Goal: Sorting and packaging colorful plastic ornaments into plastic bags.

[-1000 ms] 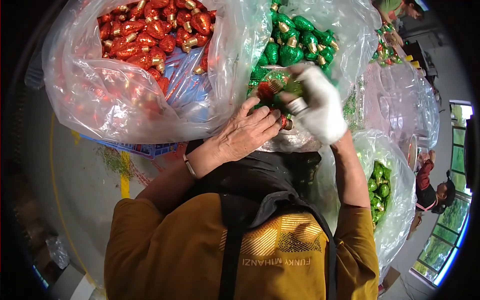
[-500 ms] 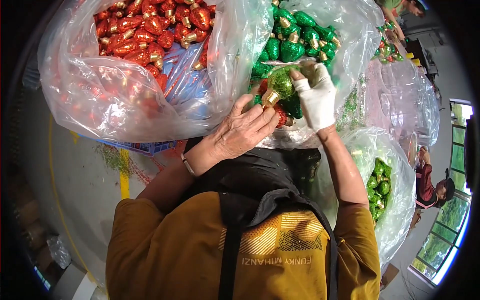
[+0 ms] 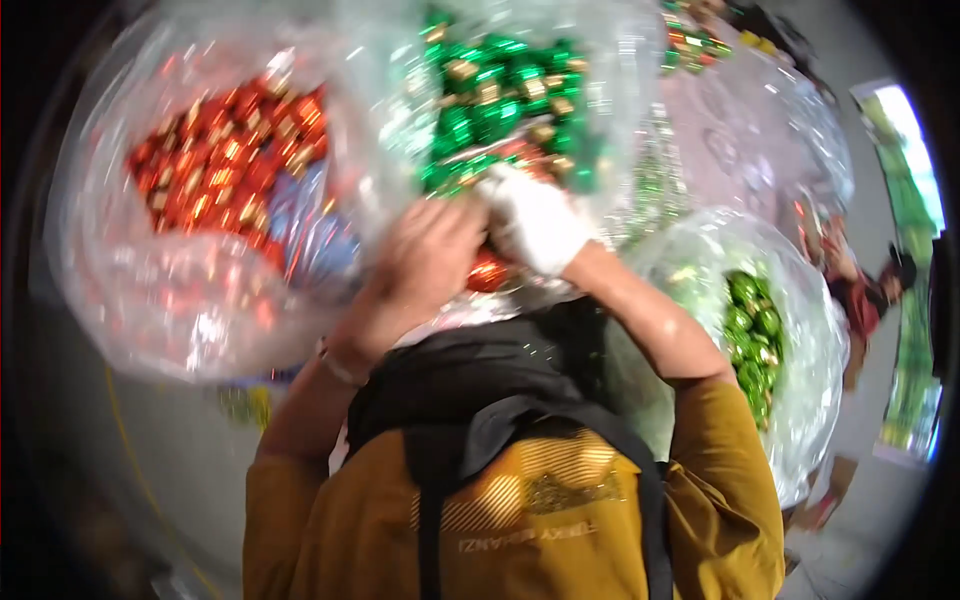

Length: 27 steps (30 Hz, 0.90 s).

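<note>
My bare left hand (image 3: 432,245) and my white-gloved right hand (image 3: 535,220) are close together at the near edge of the green ornaments' bag. Motion blur smears the fingers of both, and whether anything is between them is hidden. Below and between the hands shows a red glittery bulb-shaped ornament (image 3: 487,272). Just beyond lie many dark green ornaments (image 3: 500,95) with gold caps in a clear plastic bag. Some red shows among them beside the glove.
To the left, a large clear bag (image 3: 130,300) holds red ornaments (image 3: 235,150) with blue showing beneath. A bag at the right (image 3: 800,400) contains light green ornaments (image 3: 752,335). Green glitter (image 3: 655,170) lies beyond my right forearm. Another person (image 3: 865,290) is at far right.
The whole view has shifted and blurred. My hands have come closer together. The light green ornament that was at the right hand's fingers no longer shows there.
</note>
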Available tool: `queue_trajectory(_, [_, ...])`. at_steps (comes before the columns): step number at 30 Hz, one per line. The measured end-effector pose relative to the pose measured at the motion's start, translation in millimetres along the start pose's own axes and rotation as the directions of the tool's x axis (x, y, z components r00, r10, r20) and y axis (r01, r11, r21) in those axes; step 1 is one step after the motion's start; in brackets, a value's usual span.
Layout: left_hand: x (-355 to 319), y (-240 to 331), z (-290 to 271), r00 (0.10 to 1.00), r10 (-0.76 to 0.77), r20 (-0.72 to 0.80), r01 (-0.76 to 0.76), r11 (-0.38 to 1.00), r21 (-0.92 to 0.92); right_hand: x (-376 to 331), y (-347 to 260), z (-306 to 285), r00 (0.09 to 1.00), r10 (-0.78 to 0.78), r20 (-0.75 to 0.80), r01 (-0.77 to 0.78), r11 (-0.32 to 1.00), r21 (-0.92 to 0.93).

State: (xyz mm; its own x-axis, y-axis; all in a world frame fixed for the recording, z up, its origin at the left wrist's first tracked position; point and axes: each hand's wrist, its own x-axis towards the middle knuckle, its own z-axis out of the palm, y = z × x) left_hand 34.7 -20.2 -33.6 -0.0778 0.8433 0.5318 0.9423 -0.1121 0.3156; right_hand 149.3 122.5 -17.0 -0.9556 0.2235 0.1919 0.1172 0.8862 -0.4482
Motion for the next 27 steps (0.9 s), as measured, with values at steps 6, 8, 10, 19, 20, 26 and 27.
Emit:
queue_trajectory(6, [14,4,-15,0.981,0.011,0.196,-0.013,1.000,0.011,-35,-39,-36,0.971,-0.104,-0.214,0.120,0.991,0.062])
queue_trajectory(8, [23,12,-20,0.929,-0.038,0.368,0.022,0.999,0.049,-53,-36,-18,0.991,-0.067,0.120,0.101,0.946,-0.307])
queue_trajectory(10, [30,15,-23,0.965,0.020,0.261,-0.016,1.000,-0.015,-56,-32,-23,0.965,0.004,0.262,0.127,0.868,-0.480])
queue_trajectory(19, [-11,-26,-74,0.951,-0.222,-0.217,0.211,0.975,-0.076,-108,27,-231,0.962,0.242,0.128,-0.213,0.956,-0.204])
queue_trajectory(20, [-21,-32,-74,0.953,-0.212,-0.216,0.198,0.977,-0.086,-105,43,-242,0.913,0.391,0.115,-0.342,0.889,-0.305])
queue_trajectory(26, [-33,-52,-62,0.961,-0.244,-0.132,0.244,0.970,-0.015,-50,227,-245,0.663,0.716,-0.218,-0.705,0.500,-0.504])
queue_trajectory(27, [-31,-53,-61,0.958,-0.254,-0.131,0.256,0.967,-0.001,-33,255,-236,0.670,0.707,-0.226,-0.703,0.507,-0.498])
